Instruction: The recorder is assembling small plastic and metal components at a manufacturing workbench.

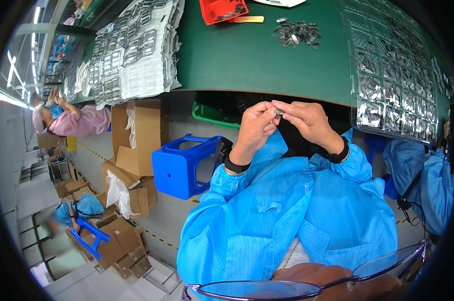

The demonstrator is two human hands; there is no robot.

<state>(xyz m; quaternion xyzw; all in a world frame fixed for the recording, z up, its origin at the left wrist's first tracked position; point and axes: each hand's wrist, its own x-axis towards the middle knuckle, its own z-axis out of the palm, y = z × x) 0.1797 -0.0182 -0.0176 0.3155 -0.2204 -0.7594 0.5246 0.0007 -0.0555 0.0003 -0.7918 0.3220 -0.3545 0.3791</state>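
Both of my hands meet in front of my chest, just off the near edge of the green table (227,65). Between their fingertips is a small metal part (277,114), mostly covered by the fingers. My left hand (257,127) pinches it from the left, with its fingers curled. My right hand (307,123) has thumb and forefinger on it from the right. Beyond them on the table lies a loose pile of small metal parts (297,34). A clear compartment tray (356,118) full of similar parts stands to the right.
Stacked white trays (151,70) with metal pieces stand at the left. A red bin (212,12) and a tan strip (249,19) lie at the back. Below are a green crate (207,118), a blue stool (179,168) and cardboard boxes (136,120). Other people are at the far left.
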